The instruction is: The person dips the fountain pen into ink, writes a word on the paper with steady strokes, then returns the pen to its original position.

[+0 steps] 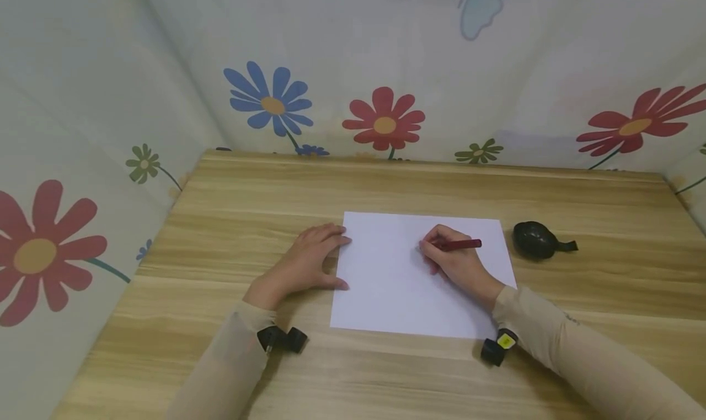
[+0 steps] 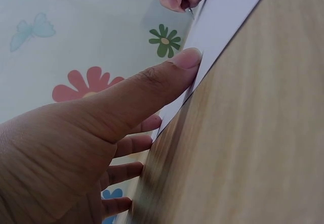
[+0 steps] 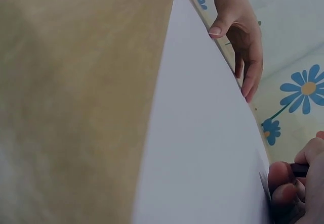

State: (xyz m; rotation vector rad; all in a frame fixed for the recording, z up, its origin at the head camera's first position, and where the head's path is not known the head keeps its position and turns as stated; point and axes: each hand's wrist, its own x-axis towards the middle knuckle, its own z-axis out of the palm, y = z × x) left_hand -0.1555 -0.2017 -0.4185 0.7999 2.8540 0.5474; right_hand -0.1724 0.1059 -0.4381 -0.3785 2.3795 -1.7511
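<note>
A blank white sheet of paper (image 1: 386, 297) lies on the wooden table. At its left edge rests my left hand (image 1: 306, 257), fingers and thumb spread, with the thumb and fingertips on the paper's margin. My right hand (image 1: 455, 263) is over the right half of the sheet and pinches a dark red pen (image 1: 466, 244) between thumb and fingers. The pen's back end points right, and in the left wrist view its metal tip (image 2: 190, 12) shows beneath the fingers. No marks show on the paper (image 3: 202, 133).
A black rounded object (image 1: 535, 240) with a short tail lies right of the paper. The wooden table (image 1: 265, 187) ends at a white curtain (image 1: 342, 34) printed with flowers, behind and at the left. Each wrist wears a small black camera (image 1: 296, 340).
</note>
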